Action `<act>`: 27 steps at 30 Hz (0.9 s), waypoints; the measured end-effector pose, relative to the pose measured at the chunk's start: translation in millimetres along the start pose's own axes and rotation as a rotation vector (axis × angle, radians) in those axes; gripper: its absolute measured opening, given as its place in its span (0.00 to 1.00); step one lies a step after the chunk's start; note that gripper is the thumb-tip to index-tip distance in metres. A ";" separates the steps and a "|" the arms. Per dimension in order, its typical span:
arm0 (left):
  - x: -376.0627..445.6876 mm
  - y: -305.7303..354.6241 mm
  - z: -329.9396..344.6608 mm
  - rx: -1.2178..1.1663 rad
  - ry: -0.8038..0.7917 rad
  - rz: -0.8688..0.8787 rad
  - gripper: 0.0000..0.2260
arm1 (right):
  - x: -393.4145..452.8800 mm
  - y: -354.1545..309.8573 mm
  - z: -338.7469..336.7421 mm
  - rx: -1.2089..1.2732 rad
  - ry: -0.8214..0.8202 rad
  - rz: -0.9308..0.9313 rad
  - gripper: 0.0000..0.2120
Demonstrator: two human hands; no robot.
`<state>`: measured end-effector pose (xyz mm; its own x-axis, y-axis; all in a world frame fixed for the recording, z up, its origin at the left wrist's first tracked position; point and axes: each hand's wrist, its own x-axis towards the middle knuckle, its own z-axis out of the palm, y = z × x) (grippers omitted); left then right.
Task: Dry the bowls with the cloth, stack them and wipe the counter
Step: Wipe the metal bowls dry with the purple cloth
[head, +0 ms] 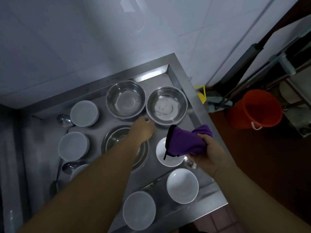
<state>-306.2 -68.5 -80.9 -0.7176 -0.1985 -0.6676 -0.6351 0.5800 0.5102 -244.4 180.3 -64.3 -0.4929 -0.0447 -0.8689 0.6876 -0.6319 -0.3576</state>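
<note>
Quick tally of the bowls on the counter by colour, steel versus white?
Steel bowls: 3, the nearest partly under the left arm.
White bowls: 6, one mostly hidden by that arm.
Total: 9

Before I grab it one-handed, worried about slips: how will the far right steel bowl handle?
The steel bowl looks thin-walled, so probably light. Marks inside could be water, so perhaps slippery. Its wide flat base suggests sliding rather than tipping.
</note>
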 end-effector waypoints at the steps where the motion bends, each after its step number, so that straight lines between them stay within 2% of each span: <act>1: 8.3 4.2 2.7 -0.010 0.017 -0.004 0.15 | 2.5 -0.1 -0.3 0.008 0.011 -0.002 0.15; 6: 38.4 12.5 16.7 -0.151 0.004 -0.103 0.26 | 10.1 1.0 -6.9 0.035 0.044 -0.020 0.15; 8: 43.0 11.1 21.4 -0.218 0.001 -0.151 0.28 | 9.5 0.8 -12.1 0.044 0.046 -0.024 0.15; 14: 40.9 12.8 24.5 -0.531 0.017 -0.193 0.19 | -2.6 -4.5 -21.9 0.085 0.052 -0.034 0.13; 19: 15.7 23.9 15.2 -0.763 0.029 -0.201 0.18 | -24.5 -15.4 -18.4 0.098 0.023 -0.083 0.09; 23: -22.9 22.1 8.0 -0.886 0.070 -0.169 0.07 | -48.7 -26.6 -8.1 0.119 -0.006 -0.107 0.09; 27: -76.7 10.1 -2.2 -1.008 0.026 -0.137 0.10 | -79.1 -35.9 2.1 0.148 -0.088 -0.122 0.09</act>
<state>-258.1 -49.1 -23.4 -0.6187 -0.2370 -0.7490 -0.6493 -0.3824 0.6574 -231.2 204.8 18.0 -0.6171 -0.0245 -0.7865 0.5376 -0.7430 -0.3987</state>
